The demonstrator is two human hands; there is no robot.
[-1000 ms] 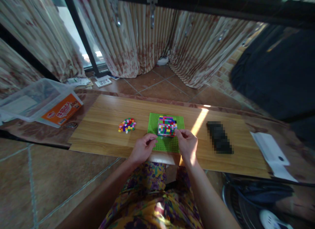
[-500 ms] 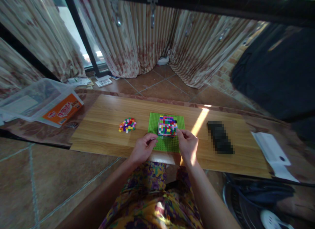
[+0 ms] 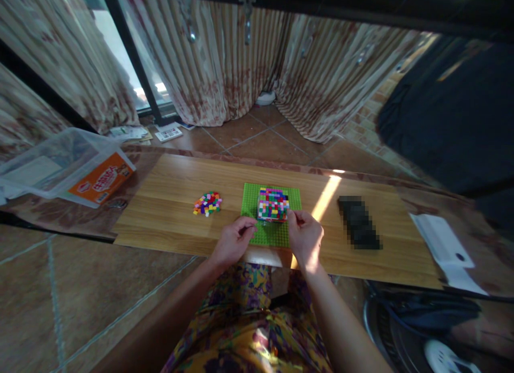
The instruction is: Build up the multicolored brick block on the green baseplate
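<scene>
A block built from many small coloured toy bricks [image 3: 273,204] stands on a green studded baseplate [image 3: 249,193]. At its front right corner is my right hand [image 3: 305,235], with thumb and forefinger pinched together; whatever they may hold is too small to tell. My left hand [image 3: 235,242] rests at the baseplate's front left edge. Its fingers are curled and the tips pressed together, and I cannot make out anything between them. Farther left, a loose heap of small coloured bricks [image 3: 208,204] lies on the wooden board.
The wooden board [image 3: 168,202] spans the width before me. A pixelated dark object [image 3: 360,222] lies on its right side, beyond a strip of sunlight. A clear plastic bin [image 3: 60,161] with an orange label sits at left; a white item [image 3: 445,242] lies far right.
My right hand has shifted very slightly left and down at the front right corner of the brick block. My left hand stays in place.
</scene>
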